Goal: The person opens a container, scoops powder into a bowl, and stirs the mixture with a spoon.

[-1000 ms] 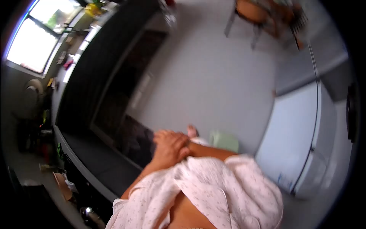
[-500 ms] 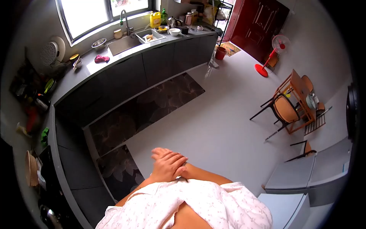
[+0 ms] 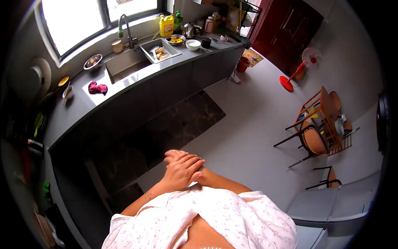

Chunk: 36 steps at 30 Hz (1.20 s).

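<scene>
My left hand (image 3: 180,172) lies over the back of my right hand at the front of my body, its fingers stretched side by side towards the right wrist. From beneath it, the fingers of my right hand (image 3: 174,155) stick out to the left, extended; its palm is hidden. No object shows in either hand. A wristband, only partly visible, circles my right wrist. The hands are above the grey floor, well apart from the kitchen counter (image 3: 137,79) in front of me.
On the counter are a sink (image 3: 124,68), a dish tray (image 3: 168,58), a red cloth (image 3: 97,87), a metal bowl (image 3: 93,62) and a yellow jug (image 3: 166,25). Dark mats (image 3: 199,110) line the cabinets. A red fan (image 3: 286,83) and wooden chairs (image 3: 315,139) stand to the right.
The view has shifted, so the counter and sink appear nearer and lower. My hands stay clasped one over the other, in the same pose.
</scene>
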Tool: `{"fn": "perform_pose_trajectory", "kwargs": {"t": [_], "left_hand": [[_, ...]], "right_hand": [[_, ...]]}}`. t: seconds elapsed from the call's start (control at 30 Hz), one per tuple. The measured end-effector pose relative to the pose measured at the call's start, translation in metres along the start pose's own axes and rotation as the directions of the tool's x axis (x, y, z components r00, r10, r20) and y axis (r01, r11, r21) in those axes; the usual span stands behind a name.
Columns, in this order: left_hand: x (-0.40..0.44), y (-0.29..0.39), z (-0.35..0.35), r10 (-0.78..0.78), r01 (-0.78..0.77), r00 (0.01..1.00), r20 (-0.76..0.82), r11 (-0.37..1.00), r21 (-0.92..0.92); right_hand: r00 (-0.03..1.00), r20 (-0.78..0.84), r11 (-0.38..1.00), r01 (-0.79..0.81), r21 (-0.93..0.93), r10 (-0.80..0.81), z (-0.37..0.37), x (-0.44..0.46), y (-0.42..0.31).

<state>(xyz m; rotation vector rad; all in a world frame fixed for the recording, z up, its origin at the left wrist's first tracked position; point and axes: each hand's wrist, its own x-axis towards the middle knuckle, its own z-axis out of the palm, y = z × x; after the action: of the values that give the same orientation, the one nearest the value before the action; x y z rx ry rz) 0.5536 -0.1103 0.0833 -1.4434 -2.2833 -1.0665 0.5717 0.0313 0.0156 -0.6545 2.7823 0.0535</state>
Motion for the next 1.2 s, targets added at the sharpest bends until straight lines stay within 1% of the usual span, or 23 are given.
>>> {"fn": "perform_pose_trajectory", "kwargs": {"t": [0.1, 0.17, 0.23, 0.27, 0.37, 0.47, 0.5, 0.53, 0.57, 0.6, 0.63, 0.67, 0.7, 0.77, 0.8, 0.83, 0.9, 0.93, 0.97, 1.03, 1.1, 1.17, 1.2], "left_hand": [[0.04, -0.05, -0.007, -0.043, 0.041, 0.999, 0.026, 0.995, 0.091], [0.069, -0.085, -0.012, -0.065, 0.065, 0.998, -0.006, 0.988, 0.143], [0.099, -0.118, -0.013, -0.029, 0.043, 0.997, -0.068, 0.977, 0.21], [0.115, -0.138, -0.016, -0.044, 0.063, 0.995, -0.087, 0.971, 0.232], [0.152, -0.19, -0.027, -0.137, 0.159, 0.986, -0.094, 0.942, 0.296], [0.181, -0.247, -0.046, -0.181, 0.213, 0.976, -0.121, 0.904, 0.37], [0.187, -0.268, -0.054, -0.209, 0.244, 0.968, -0.136, 0.907, 0.344], [0.188, -0.29, -0.064, -0.284, 0.328, 0.943, -0.171, 0.877, 0.352], [0.187, -0.315, -0.078, -0.35, 0.405, 0.913, -0.21, 0.842, 0.357], [0.176, -0.346, -0.084, -0.474, 0.57, 0.822, -0.316, 0.685, 0.454], [0.154, -0.381, -0.085, -0.558, 0.702, 0.708, -0.432, 0.49, 0.518], [0.126, -0.418, -0.092, -0.643, 0.781, 0.597, -0.48, 0.329, 0.53], [0.101, -0.447, -0.095, -0.704, 0.832, 0.472, -0.53, 0.159, 0.531], [0.086, -0.469, -0.102, -0.758, 0.895, 0.355, -0.548, 0.106, 0.434], [0.071, -0.489, -0.101, -0.652, 0.829, 0.487, -0.582, 0.134, 0.543], [0.07, -0.505, -0.095, -0.657, 0.826, 0.491, -0.571, 0.144, 0.545], [0.081, -0.534, -0.084, -0.721, 0.938, 0.341, -0.603, 0.305, 0.164], [0.109, -0.54, -0.075, -0.695, 0.939, 0.3, -0.653, 0.336, 0.073], [0.123, -0.554, -0.063, -0.702, 0.922, 0.294, -0.648, 0.386, 0.0], [0.183, -0.568, -0.051, -0.76, 0.909, 0.293, -0.58, 0.409, -0.076], [0.245, -0.581, -0.037, -0.814, 0.881, 0.337, -0.474, 0.449, -0.146], [0.29, -0.6, -0.02, -0.773, 0.762, 0.49, -0.402, 0.604, -0.232], [0.313, -0.603, -0.017, -0.755, 0.725, 0.564, -0.335, 0.647, -0.237]], "right_hand": [[0.995, -0.091, 0.993, 0.054, 0.104, -0.045, -0.009, 0.06, 0.041], [0.983, -0.155, 0.982, 0.119, 0.149, -0.095, -0.016, 0.106, 0.067], [0.963, -0.218, 0.965, 0.198, 0.175, -0.158, -0.024, 0.156, 0.093], [0.949, -0.248, 0.955, 0.241, 0.175, -0.194, -0.033, 0.183, 0.104], [0.897, -0.316, 0.914, 0.372, 0.162, -0.309, -0.062, 0.265, 0.133], [0.81, -0.385, 0.863, 0.502, 0.062, -0.443, -0.095, 0.338, 0.152], [0.788, -0.402, 0.841, 0.536, 0.074, -0.466, -0.105, 0.359, 0.158], [0.794, -0.411, 0.814, 0.552, 0.18, -0.448, -0.122, 0.371, 0.166], [0.861, -0.35, 0.704, 0.504, 0.5, -0.368, -0.149, 0.375, 0.178], [0.848, -0.356, 0.75, 0.519, 0.411, -0.392, -0.15, 0.387, 0.19], [0.836, -0.36, 0.789, 0.528, 0.316, -0.415, -0.151, 0.399, 0.203], [0.848, -0.327, 0.787, 0.517, 0.336, -0.417, -0.157, 0.403, 0.222], [0.864, -0.31, 0.755, 0.499, 0.424, -0.397, -0.15, 0.409, 0.24], [0.898, -0.289, 0.68, 0.439, 0.587, -0.331, -0.135, 0.419, 0.287], [0.933, -0.259, 0.68, 0.359, 0.639, -0.249, -0.129, 0.42, 0.308], [0.957, -0.237, 0.685, 0.286, 0.67, -0.169, -0.125, 0.425, 0.334], [0.981, -0.196, 0.681, 0.139, 0.719, 0.007, -0.12, 0.421, 0.385], [0.985, -0.155, 0.691, 0.06, 0.721, 0.077, -0.121, 0.416, 0.408], [0.981, -0.121, 0.692, -0.017, 0.722, 0.15, -0.123, 0.413, 0.431], [0.964, -0.068, 0.694, -0.137, 0.707, 0.259, -0.121, 0.408, 0.476], [0.925, -0.077, 0.675, -0.212, 0.707, 0.371, -0.114, 0.409, 0.524], [0.861, -0.207, 0.639, -0.165, 0.752, 0.465, -0.106, 0.418, 0.571], [0.817, -0.195, 0.567, -0.185, 0.803, 0.542, -0.108, 0.422, 0.592]]}}
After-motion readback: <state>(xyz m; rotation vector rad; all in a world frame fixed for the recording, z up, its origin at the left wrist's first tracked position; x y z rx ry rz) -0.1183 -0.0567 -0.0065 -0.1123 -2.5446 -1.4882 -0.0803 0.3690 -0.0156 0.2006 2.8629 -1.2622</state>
